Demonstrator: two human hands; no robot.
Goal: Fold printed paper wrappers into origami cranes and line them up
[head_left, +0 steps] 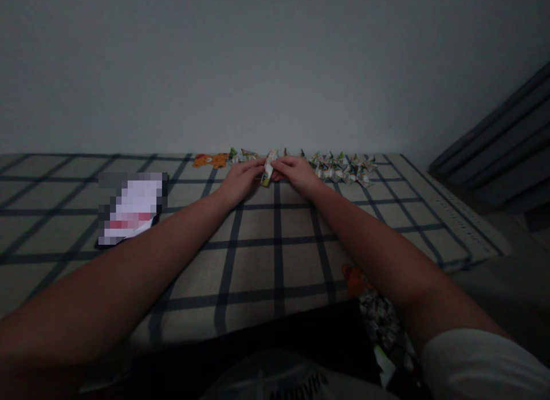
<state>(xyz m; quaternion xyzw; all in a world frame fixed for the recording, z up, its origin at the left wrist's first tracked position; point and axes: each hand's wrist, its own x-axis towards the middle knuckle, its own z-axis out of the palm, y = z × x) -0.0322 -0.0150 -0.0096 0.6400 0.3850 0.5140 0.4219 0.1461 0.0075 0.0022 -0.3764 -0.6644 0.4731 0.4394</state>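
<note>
Both hands meet near the back edge of the checked cloth (258, 248). Between them stands a narrow white packet (270, 166) with colourful print and a yellow lower end. My left hand (244, 179) grips it with closed fingertips from the left. From the right, the fingers of my right hand (298, 172) are closed on its side. Just beyond my right hand, several small printed packets (344, 168) with pointed ends lie clustered. A few more such packets (241, 155) sit behind my left hand, partly hidden by it.
A phone (135, 208) with a lit, blurred screen lies at the left. An orange bear shape (210, 160) is near the back edge, another orange shape (356, 278) near the front. Many small packets (382, 322) are heaped below my right forearm. A plain wall (258, 67) rises behind.
</note>
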